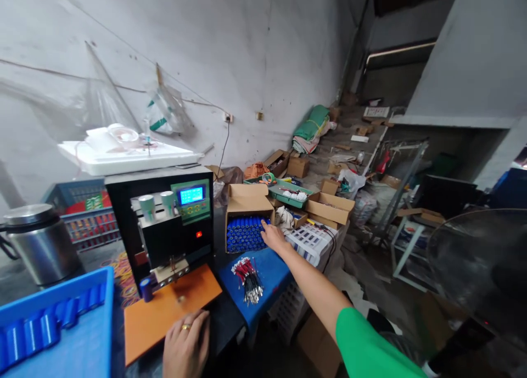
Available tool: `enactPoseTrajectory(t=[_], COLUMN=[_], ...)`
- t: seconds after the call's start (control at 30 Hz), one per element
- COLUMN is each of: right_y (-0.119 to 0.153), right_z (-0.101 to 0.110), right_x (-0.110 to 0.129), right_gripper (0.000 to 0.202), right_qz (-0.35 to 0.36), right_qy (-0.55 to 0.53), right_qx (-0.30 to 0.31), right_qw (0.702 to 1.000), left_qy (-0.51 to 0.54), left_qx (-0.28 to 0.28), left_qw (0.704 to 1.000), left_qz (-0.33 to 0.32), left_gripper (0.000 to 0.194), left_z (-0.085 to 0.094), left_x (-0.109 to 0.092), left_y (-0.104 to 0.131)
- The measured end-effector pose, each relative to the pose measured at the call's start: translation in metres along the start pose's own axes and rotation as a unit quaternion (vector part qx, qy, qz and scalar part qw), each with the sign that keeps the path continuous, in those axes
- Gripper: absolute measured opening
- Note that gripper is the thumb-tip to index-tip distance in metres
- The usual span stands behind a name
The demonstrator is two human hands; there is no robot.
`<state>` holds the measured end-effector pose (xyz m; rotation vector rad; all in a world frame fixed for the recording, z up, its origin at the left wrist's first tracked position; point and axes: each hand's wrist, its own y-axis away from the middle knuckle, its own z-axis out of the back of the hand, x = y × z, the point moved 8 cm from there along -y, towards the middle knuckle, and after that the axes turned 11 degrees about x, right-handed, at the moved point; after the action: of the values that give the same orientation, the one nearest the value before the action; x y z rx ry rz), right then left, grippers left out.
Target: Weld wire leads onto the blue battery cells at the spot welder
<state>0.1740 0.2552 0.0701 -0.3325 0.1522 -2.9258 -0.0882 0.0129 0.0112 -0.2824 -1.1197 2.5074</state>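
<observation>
My right hand reaches into the right side of an open cardboard box packed with blue cylindrical battery cells. Its fingers are closed on a cell at the end of the top row. My left hand, with a ring on one finger, rests at the front edge of an orange board. Those fingers are curled together, and whatever they may hold is hidden. Behind the board stands a black spot welder with a lit display. One blue cell stands upright on the board beside the welding head.
A blue tray with several cells lies at the left, near a steel jug. Red and black wire leads lie on a blue cloth. A white basket is right of the box; a fan stands far right.
</observation>
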Motion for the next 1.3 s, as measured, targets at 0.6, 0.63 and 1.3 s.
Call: enactPoseTrajectory(t=[0.6,0.63,1.3], right_y=[0.006,0.008,0.015], right_z=[0.007,0.008,-0.101], right_x=[0.005,0.005,-0.002], right_gripper=[0.060,0.061,0.008], right_qz=[-0.054,-0.054,-0.074], right_qy=[0.040,0.042,-0.230], right_qx=[0.035,0.037,0.054], right_qw=[0.997,0.997,0.969], left_qy=[0.053,0.054,0.078], left_qx=[-0.002,0.000,0.030], left_qw=[0.998,0.998,0.996], left_qz=[0.023,0.022,0.031], left_gripper=[0.014,0.014,0.010], left_z=[0.000,0.000,0.002], left_x=[0.001,0.000,-0.010], left_y=[0.002,0.001,-0.008])
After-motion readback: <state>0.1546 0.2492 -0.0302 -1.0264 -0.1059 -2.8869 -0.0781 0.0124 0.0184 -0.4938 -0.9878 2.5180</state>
